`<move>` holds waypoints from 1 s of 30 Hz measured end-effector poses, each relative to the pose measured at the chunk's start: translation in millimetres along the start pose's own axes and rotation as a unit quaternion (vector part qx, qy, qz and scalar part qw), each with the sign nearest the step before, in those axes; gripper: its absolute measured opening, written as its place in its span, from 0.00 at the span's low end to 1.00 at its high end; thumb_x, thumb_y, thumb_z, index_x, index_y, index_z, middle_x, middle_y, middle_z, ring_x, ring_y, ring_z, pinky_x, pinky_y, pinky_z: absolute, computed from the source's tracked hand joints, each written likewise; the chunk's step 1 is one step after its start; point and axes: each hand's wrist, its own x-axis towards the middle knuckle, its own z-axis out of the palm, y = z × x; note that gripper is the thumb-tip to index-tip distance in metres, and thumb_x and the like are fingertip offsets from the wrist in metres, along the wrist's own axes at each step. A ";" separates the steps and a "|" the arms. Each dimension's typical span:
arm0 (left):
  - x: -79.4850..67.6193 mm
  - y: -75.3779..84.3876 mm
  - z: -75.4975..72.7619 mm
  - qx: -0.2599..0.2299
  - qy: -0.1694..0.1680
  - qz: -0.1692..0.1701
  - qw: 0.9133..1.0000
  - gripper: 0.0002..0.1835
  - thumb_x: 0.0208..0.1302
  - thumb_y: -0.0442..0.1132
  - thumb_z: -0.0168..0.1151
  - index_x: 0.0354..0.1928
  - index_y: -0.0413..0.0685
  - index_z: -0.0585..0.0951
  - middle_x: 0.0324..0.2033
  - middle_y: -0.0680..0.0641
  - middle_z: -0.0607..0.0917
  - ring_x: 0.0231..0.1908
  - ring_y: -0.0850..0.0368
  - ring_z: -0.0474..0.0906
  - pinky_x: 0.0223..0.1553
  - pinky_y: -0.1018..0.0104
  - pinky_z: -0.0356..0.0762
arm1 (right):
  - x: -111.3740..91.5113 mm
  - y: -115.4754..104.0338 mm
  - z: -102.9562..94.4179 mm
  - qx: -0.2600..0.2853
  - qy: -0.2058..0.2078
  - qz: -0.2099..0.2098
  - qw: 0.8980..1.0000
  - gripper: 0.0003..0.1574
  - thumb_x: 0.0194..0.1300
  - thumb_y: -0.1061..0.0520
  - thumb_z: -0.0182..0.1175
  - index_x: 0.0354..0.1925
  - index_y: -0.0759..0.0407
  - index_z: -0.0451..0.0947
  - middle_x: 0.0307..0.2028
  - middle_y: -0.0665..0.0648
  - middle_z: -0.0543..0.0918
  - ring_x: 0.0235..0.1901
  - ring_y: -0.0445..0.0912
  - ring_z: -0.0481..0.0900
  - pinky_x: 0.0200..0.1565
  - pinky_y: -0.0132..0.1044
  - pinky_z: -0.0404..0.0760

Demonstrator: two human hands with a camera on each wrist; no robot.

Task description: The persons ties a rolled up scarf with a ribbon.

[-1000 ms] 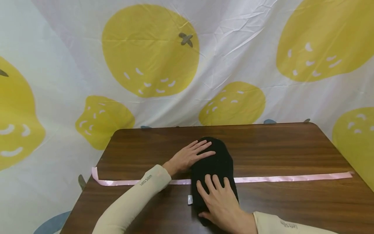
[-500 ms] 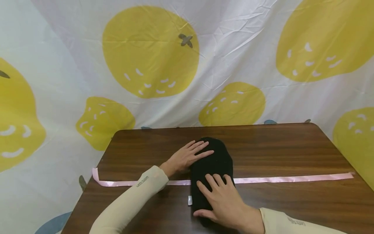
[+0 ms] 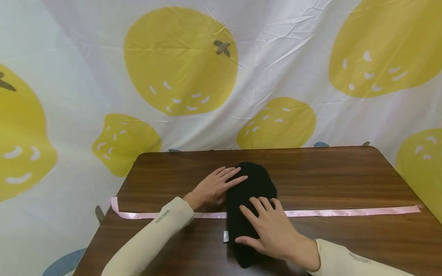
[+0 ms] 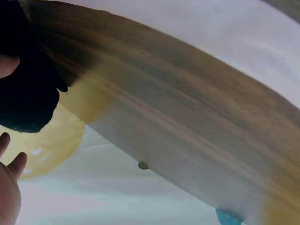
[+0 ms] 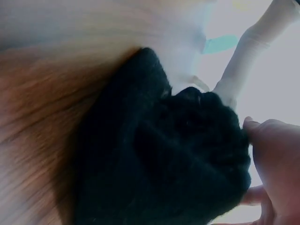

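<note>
Nearest, at the lower right, a cream sleeve with small dark lettering leads to the right hand, whose fingers are spread and slightly bent over the lower part of a long, soft black fabric piece; they look relaxed rather than clenched around it. The piece lies lengthwise near the middle of the table, rounded at its far end and narrowing at its near one. A small whitish tag sticks out from its left edge. Opposite, a matching cream sleeve ends at the left hand, its fingers loosely extended over the far left part of the fabric, grasping nothing. A shiny pink ribbon runs crosswise, with the black piece lying across it; its left end bends away from the person. Beyond stretches the dark brown wood-grain table, rounded at its far corners, and behind it hangs a white cloth printed with yellow lemons.
</note>
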 end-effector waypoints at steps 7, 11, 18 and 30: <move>-10.0 -5.0 2.4 -0.019 0.051 0.001 0.999 0.42 0.61 0.43 0.67 0.75 0.51 0.59 0.68 0.41 0.71 0.66 0.47 0.69 0.65 0.52 0.67 | -0.4 10.6 -2.8 0.035 0.000 0.014 0.999 0.49 0.61 0.18 0.46 0.64 0.49 0.74 0.58 0.59 0.74 0.55 0.55 0.71 0.52 0.59 0.71; -15.7 -6.6 4.3 -0.059 0.099 0.001 0.993 0.36 0.62 0.39 0.65 0.72 0.47 0.64 0.60 0.41 0.77 0.58 0.48 0.75 0.58 0.55 0.75 | -2.3 14.5 -6.5 0.080 -0.012 0.034 0.996 0.46 0.63 0.21 0.50 0.66 0.49 0.72 0.59 0.58 0.74 0.57 0.54 0.71 0.54 0.58 0.70; -27.7 -6.2 -5.0 -0.115 0.100 -0.056 0.987 0.33 0.62 0.39 0.66 0.69 0.47 0.69 0.56 0.45 0.80 0.55 0.51 0.77 0.54 0.57 0.77 | -1.0 25.5 -10.0 0.146 -0.009 0.058 0.988 0.42 0.65 0.29 0.56 0.66 0.51 0.71 0.58 0.58 0.74 0.57 0.53 0.72 0.55 0.56 0.71; -44.3 -11.5 -15.8 -0.191 0.121 -0.129 0.965 0.28 0.62 0.38 0.68 0.64 0.45 0.74 0.55 0.46 0.81 0.55 0.50 0.79 0.55 0.56 0.77 | 0.9 65.5 -3.3 0.215 0.079 0.114 0.967 0.22 0.71 0.50 0.59 0.58 0.60 0.76 0.49 0.58 0.79 0.45 0.50 0.76 0.48 0.54 0.73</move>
